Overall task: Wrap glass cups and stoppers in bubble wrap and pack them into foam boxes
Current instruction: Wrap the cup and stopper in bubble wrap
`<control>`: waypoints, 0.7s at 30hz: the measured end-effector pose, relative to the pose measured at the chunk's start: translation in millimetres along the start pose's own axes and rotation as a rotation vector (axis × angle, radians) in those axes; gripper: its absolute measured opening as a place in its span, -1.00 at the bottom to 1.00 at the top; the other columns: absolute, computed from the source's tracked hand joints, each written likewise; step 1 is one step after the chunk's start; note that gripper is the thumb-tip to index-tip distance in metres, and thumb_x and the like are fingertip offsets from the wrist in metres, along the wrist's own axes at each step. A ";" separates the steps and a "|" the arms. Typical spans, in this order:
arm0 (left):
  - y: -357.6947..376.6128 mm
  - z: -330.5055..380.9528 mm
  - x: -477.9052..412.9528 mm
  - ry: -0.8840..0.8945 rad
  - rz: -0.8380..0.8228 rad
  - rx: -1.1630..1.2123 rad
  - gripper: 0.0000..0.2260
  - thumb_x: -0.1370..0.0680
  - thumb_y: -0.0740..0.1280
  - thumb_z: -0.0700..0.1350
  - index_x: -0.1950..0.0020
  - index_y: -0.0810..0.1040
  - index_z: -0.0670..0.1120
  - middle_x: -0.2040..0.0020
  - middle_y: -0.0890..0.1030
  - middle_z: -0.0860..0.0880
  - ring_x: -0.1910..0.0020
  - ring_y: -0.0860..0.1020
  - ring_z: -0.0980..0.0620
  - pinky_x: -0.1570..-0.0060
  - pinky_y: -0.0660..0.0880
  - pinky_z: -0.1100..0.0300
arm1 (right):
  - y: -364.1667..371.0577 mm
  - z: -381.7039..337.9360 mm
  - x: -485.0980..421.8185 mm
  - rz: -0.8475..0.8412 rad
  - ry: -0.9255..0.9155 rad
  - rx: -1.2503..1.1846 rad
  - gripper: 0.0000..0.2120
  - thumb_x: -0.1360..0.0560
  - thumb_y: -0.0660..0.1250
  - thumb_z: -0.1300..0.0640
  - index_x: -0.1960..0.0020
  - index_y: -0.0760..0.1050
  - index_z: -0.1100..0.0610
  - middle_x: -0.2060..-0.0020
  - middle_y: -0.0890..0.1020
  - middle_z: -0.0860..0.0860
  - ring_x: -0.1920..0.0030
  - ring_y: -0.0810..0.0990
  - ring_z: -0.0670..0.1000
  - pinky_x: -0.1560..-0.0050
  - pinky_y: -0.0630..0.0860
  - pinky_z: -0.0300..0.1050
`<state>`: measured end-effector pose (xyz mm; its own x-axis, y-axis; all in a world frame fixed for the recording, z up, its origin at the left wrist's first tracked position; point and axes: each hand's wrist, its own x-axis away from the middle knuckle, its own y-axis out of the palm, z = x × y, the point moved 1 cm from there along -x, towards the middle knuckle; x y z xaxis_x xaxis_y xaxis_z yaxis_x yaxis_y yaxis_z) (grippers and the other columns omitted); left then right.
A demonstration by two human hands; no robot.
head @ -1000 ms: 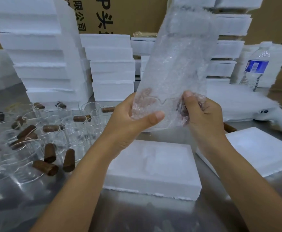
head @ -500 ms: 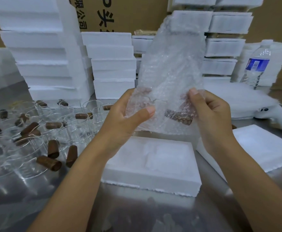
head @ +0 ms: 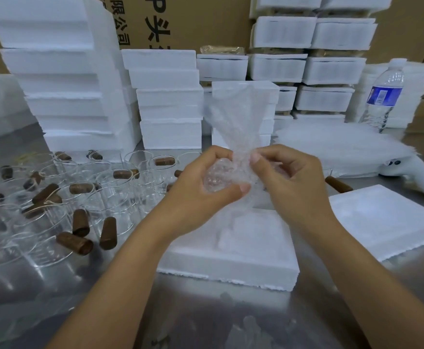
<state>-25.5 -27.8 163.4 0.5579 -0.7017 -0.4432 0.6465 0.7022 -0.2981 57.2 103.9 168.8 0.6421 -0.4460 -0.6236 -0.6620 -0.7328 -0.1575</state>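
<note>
Both hands — left, right — pinch crinkly clear bubble wrap bunched round a lump

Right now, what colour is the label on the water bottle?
Blue; the water bottle label shows best in the head view.

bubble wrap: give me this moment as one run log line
step: wrapping | left hand: grips bubble wrap bundle | right hand: pinches wrap above bundle | foam box: under hands

Left hand and right hand bare; forearms bare to near frame edge; fingernails short.
</note>
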 end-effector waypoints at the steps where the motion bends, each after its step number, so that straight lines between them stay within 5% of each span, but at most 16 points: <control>1: -0.3 -0.3 -0.1 -0.002 0.013 -0.001 -0.76 -0.47 0.44 -0.09 -0.07 0.47 0.03 0.06 0.63 0.15 0.03 0.59 0.16 -0.01 0.51 0.28 | 1.3 -0.7 0.4 -0.048 -0.004 0.008 -0.86 -0.52 0.32 0.04 0.19 0.59 -0.10 0.28 0.62 -0.20 0.16 0.58 -0.17 0.08 0.49 -0.12; 4: 0.0 -1.1 0.5 -0.014 0.046 0.003 -0.67 -0.46 0.44 -0.05 -0.13 0.38 0.07 -0.04 0.60 0.07 -0.01 0.59 0.10 -0.03 0.54 0.12 | 1.5 -0.7 0.6 -0.119 -0.049 0.104 -0.72 -0.53 0.12 -0.14 0.20 0.55 -0.11 0.24 0.59 -0.19 0.08 0.50 -0.18 0.00 0.42 -0.18; 7: 0.7 1.7 0.9 0.028 0.050 0.023 -0.52 -0.45 0.46 -0.07 -0.24 0.28 0.15 -0.15 0.55 -0.07 -0.02 0.60 0.11 0.03 0.50 0.29 | 2.6 1.0 3.6 -0.143 -0.132 0.217 -0.59 -0.52 -0.02 -0.19 0.25 0.49 -0.02 0.20 0.53 -0.12 0.05 0.40 -0.22 -0.04 0.32 -0.31; 12: 6.4 5.8 3.9 0.069 -0.007 -0.120 -0.58 -0.45 0.40 -0.02 -0.20 0.35 0.30 -0.25 0.48 0.13 -0.22 0.46 0.17 -0.24 0.40 0.22 | 4.9 5.7 5.7 -0.141 -0.056 0.192 -0.62 -0.59 -0.03 -0.10 0.30 0.42 -0.08 0.06 0.42 -0.12 -0.10 0.43 -0.03 -0.18 0.35 -0.05; 17: 9.2 7.3 2.7 0.057 0.025 -0.231 -0.73 -0.39 0.38 0.10 -0.03 0.40 0.31 -0.10 0.49 0.16 -0.03 0.46 0.32 0.00 0.33 0.49 | 1.4 0.8 0.5 0.005 -0.014 0.061 -0.84 -0.51 0.19 -0.06 0.25 0.41 -0.13 0.25 0.48 -0.20 0.17 0.47 -0.25 0.07 0.36 -0.31; 19: 7.7 7.6 3.1 0.054 0.039 -0.217 -0.75 -0.34 0.43 0.08 0.07 0.44 0.31 -0.04 0.49 0.18 0.00 0.47 0.33 0.06 0.33 0.53 | -2.6 1.4 -2.5 0.050 0.029 -0.021 -0.91 -0.46 0.31 0.00 0.10 0.40 -0.10 0.15 0.55 -0.20 0.08 0.55 -0.20 -0.03 0.47 -0.13; 21: 7.8 7.5 3.5 0.054 0.028 -0.200 -0.75 -0.31 0.46 0.06 0.14 0.46 0.32 0.01 0.49 0.19 0.05 0.49 0.31 0.11 0.34 0.52 | -4.6 1.2 -3.6 0.041 0.049 -0.039 -0.77 -0.41 0.36 0.02 -0.02 0.39 -0.13 0.02 0.58 -0.14 -0.03 0.58 -0.10 -0.13 0.51 0.09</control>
<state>-14.5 -25.6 165.9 0.5420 -0.6782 -0.4963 0.5125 0.7347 -0.4445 57.5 109.5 170.9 0.6333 -0.5002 -0.5905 -0.6732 -0.7324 -0.1017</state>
